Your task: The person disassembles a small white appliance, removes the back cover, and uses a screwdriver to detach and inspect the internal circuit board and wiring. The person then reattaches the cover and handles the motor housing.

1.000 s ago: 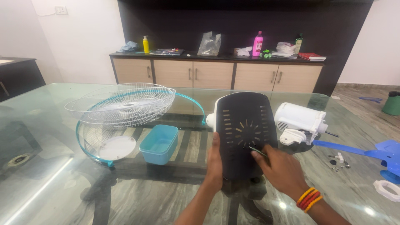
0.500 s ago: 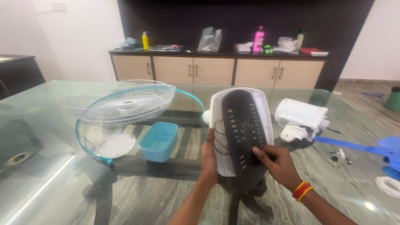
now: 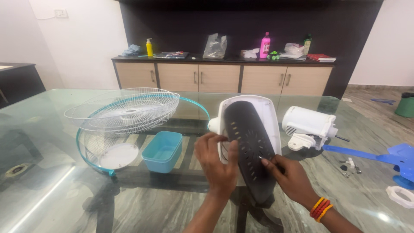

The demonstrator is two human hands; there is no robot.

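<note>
Both hands grip one dark oval cover [image 3: 252, 149] set in a white fan housing [image 3: 267, 116], held upright between them above the glass surface [image 3: 56, 190]. Left hand [image 3: 217, 162], at nine o'clock of the cover, is cupped, fingers curled over its left edge. Right hand [image 3: 293, 177], at five o'clock, pinches the rim with fingertips, wrist banded in orange. Long axis of the cover runs from twelve towards six o'clock, tilted slightly. Farther off at nine o'clock sit a teal tub [image 3: 163, 151] and wire fan guards [image 3: 125, 110]; at two o'clock, a white motor [image 3: 308, 123].

black slotted panel [image 3: 250, 146], white housing [image 3: 268, 113], teal tub [image 3: 163, 151].
</note>
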